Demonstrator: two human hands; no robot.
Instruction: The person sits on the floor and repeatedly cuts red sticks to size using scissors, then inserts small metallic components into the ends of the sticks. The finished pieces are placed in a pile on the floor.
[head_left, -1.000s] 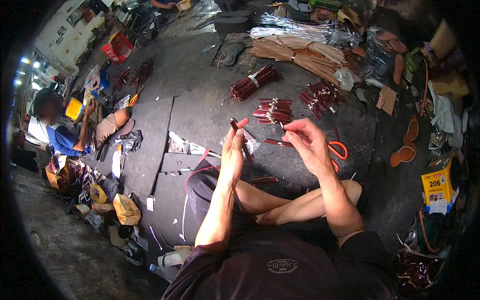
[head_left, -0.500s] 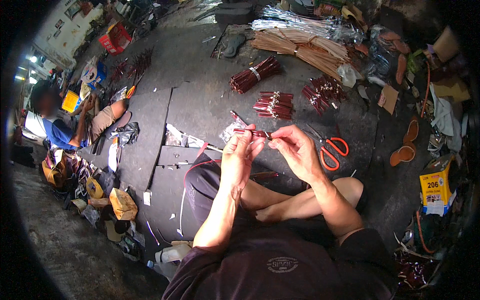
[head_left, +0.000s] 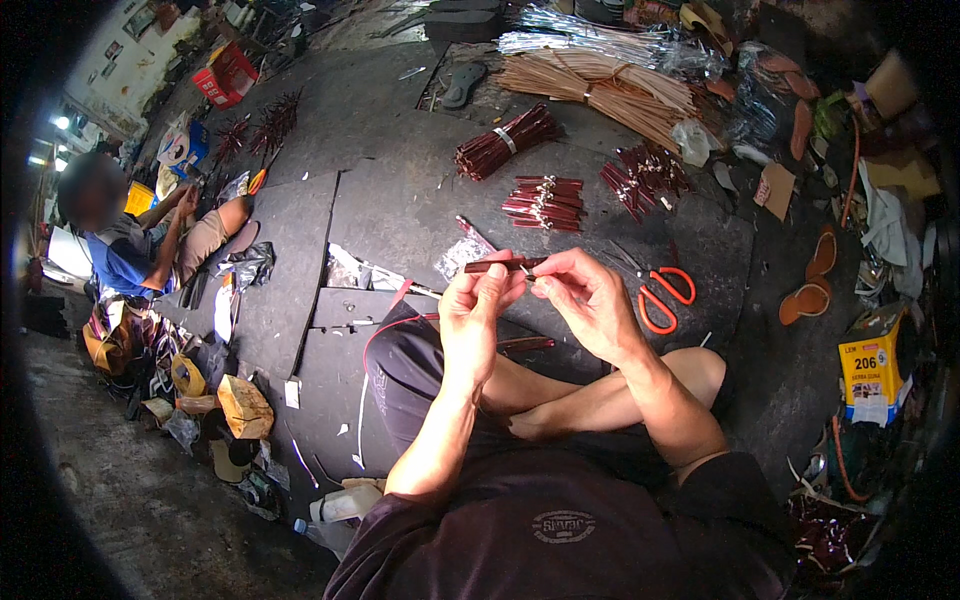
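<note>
Above my crossed legs, my left hand (head_left: 472, 312) grips a short dark red strap (head_left: 487, 267) between thumb and fingers. My right hand (head_left: 588, 302) pinches at the strap's right end, where a small shiny bit shows; what that bit is I cannot make out. Just beyond the hands lies a scrap of clear plastic (head_left: 462, 254) with another red strip against it. Scissors with orange handles (head_left: 660, 300) rest on the floor right of my right hand. Stacked red straps with silvery fittings (head_left: 543, 203) lie farther ahead.
A tied bundle of red strips (head_left: 508, 142), a looser red pile (head_left: 645, 182) and long tan strips (head_left: 600, 90) lie ahead. Brown sandal pieces (head_left: 808, 300) and a yellow can (head_left: 874, 368) stand right. Another person (head_left: 130, 250) sits far left, among bags.
The strap has turned slightly in my fingers, and its glossy highlight is gone. My right fingers have shifted a little closer to the left hand. The scissors lie as before.
</note>
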